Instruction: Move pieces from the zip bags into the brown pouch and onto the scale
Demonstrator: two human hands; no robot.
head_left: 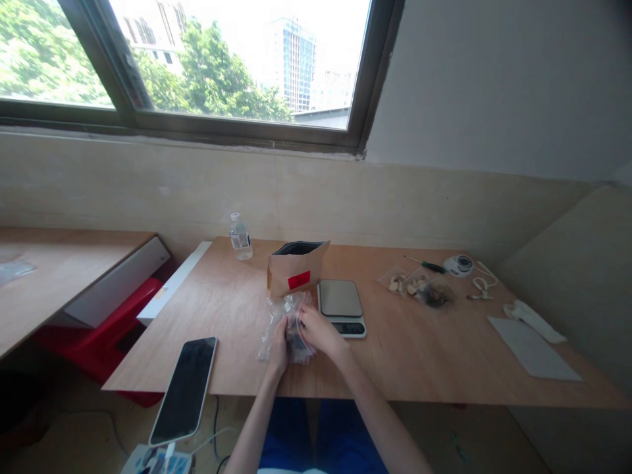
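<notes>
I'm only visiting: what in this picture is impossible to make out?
All in the head view:
- Right hand: the hand itself hides how it touches the plastic bags.
- Paper bag: its front wall hides whatever may be inside.
- Scale: any reading on its display is too small.
- Bottle: its label's print is too small and blurred.
- Other table: cut off by the left edge.

Clear plastic bags [295,337], red-striped, loosely heaped

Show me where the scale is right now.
In the head view, the scale sits just right of centre on the table, beside the paper bag and next to the right hand.
</notes>
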